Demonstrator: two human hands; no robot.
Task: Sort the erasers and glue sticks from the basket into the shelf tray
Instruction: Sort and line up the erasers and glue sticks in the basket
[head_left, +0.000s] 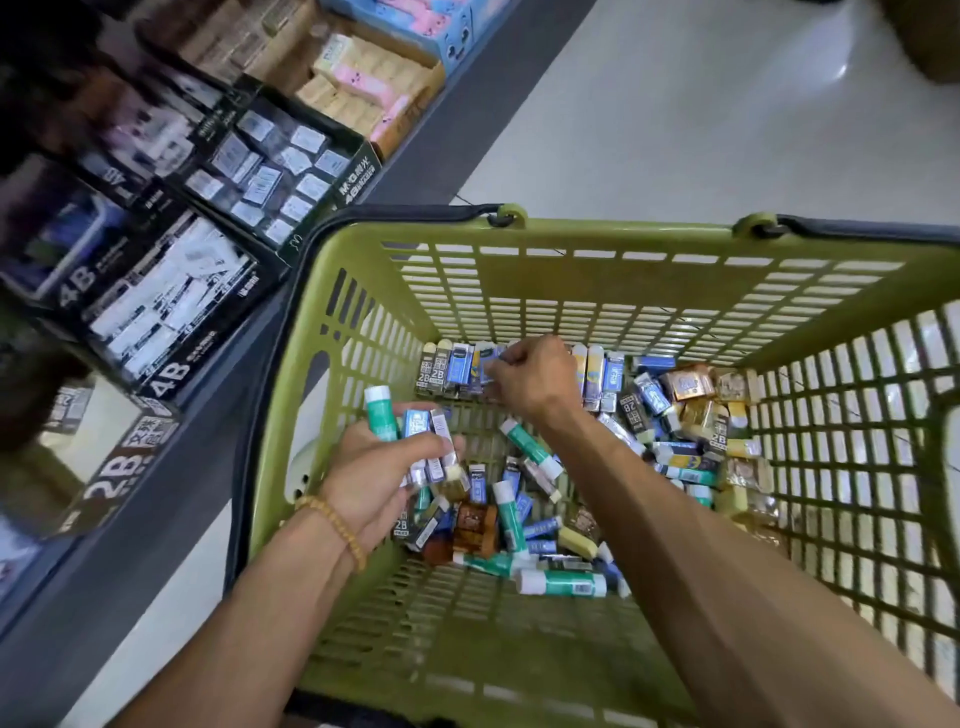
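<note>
Inside basket (571, 270), left hand (374, 467) gripping erasers (431, 441), glue stick (381, 410)

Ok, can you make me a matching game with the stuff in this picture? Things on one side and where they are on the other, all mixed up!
Things:
1. green-capped glue stick
2. bead bracelet
3. black 4B box
4. right hand

Places:
A. on the shelf left of the green basket
B. held in the left hand
C. at the row of erasers along the basket's far wall
D. around the left wrist

Pairs: 1-B, 2-D, 3-A, 4-C
</note>
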